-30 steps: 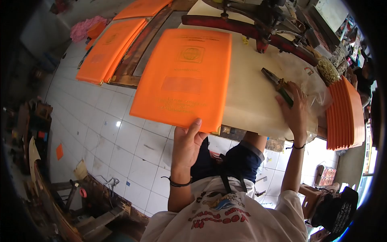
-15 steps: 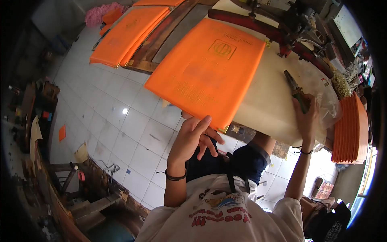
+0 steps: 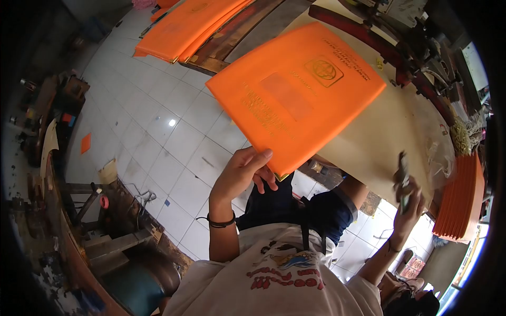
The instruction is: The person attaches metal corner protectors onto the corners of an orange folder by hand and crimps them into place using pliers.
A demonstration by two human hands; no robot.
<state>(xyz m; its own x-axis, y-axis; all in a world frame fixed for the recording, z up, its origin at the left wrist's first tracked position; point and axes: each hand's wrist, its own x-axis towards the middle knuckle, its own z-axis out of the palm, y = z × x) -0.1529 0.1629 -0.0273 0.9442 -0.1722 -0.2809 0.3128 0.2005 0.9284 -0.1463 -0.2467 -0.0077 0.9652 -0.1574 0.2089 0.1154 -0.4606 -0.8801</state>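
The left hand [image 3: 238, 173] pinches a flat, gold-lettered orange folder [image 3: 300, 100] by its near edge; the right hand [image 3: 409, 215] grips pliers [image 3: 402, 178].

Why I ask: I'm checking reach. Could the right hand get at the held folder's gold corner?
Probably yes: nothing visible stands between the right hand, holding pliers, and the gold corner.

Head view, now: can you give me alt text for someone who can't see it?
A person's left hand holds an orange folder with gold print near its lower corner, while the right hand grips pliers, slightly blurred. A stack of orange folders is at right; other folders lie at upper left.
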